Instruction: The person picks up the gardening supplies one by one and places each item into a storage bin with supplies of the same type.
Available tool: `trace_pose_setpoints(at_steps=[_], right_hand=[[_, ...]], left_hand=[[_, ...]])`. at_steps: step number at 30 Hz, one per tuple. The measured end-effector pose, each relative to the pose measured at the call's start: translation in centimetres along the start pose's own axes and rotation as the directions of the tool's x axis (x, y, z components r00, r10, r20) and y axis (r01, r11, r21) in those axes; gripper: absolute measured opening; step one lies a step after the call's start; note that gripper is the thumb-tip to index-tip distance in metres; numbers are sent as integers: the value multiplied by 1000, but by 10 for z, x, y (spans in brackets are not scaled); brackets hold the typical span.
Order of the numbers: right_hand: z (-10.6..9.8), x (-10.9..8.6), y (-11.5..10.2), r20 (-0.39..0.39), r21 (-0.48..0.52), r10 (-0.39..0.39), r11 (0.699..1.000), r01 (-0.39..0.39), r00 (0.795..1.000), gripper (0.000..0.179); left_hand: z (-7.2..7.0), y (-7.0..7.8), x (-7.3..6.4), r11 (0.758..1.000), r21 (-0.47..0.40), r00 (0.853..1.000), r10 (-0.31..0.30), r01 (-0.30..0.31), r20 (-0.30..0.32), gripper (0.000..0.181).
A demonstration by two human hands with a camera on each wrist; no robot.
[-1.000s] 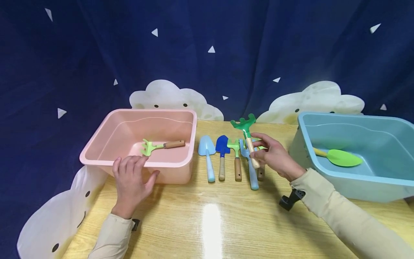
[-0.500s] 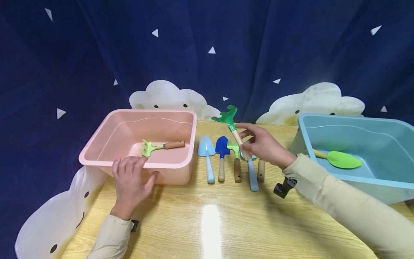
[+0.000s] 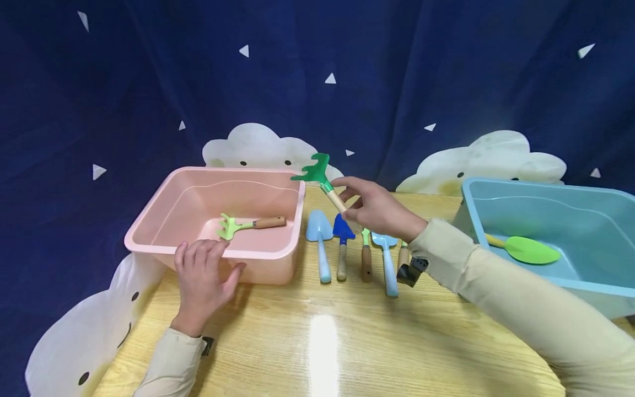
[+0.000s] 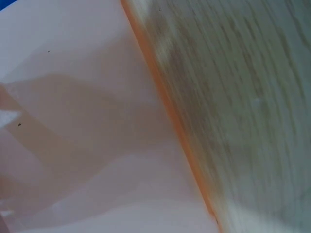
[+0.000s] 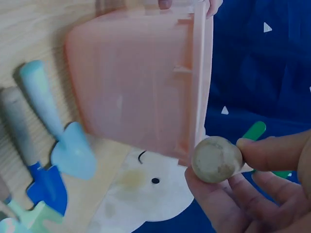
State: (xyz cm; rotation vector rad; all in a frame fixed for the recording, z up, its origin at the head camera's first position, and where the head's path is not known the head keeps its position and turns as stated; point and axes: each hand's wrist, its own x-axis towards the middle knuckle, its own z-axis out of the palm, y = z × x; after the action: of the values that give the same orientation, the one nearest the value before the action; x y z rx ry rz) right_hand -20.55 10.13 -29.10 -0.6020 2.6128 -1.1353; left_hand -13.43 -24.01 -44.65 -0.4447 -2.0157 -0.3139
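Observation:
My right hand [image 3: 379, 208] pinches the light wooden handle of a green hand rake [image 3: 317, 170], raised above the table near the pink bin's right rim. In the right wrist view the round butt of that handle [image 5: 216, 159] sits between thumb and fingers. My left hand [image 3: 202, 275] holds the front rim of the pink bin [image 3: 263, 252], fingers over the edge and thumb on the outer wall. Inside the bin lies a light green hand rake [image 3: 230, 226] with a brown handle. The left wrist view shows mainly the bin's wall [image 4: 97, 121] and table.
Between the bins lie a light blue trowel [image 3: 319, 226], a dark blue shovel [image 3: 343, 227], another light green rake [image 3: 366, 259], a pale blue tool [image 3: 389, 273] and a partly hidden wooden handle [image 3: 403, 255]. The blue bin [image 3: 476, 220] at right holds a green trowel [image 3: 533, 251].
My right hand has carried the green rake leftward from above the row of tools to beside the pink bin's rim. The left hand has stayed on the rim.

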Motion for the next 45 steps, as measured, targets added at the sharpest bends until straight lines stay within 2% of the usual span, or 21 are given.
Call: trace_pose_setpoints(at_steps=[6,11,16,21,32,38,45], right_hand=[[6,10,-16,40,13,-14,1000,14,999,62],[14,26,-29,47,20,-78,997,78,996,64],[26,46,-44,49,26,-123,992,122,991,67],[35,58,-59,67,12,-164,987,163,984,64],[54,73,-82,145,38,-152,988,148,978,68],[68,88,-85,152,-1,-182,983,184,971,71],[82,98,-81,211,119,-157,984,134,965,74]], left_hand=[[4,3,2,1000,-16,1000,0,0,5,53],[2,3,3,1000,-11,1000,-12,12,20,52],[2,3,0,1000,-11,1000,-13,13,-10,51],[4,2,-3,1000,-19,999,-11,11,-32,51],[4,0,-2,1000,-20,999,-3,3,-47,51],[4,-2,-2,1000,-21,999,-11,10,-45,51],[5,-2,-2,1000,-16,999,-8,7,-31,51]])
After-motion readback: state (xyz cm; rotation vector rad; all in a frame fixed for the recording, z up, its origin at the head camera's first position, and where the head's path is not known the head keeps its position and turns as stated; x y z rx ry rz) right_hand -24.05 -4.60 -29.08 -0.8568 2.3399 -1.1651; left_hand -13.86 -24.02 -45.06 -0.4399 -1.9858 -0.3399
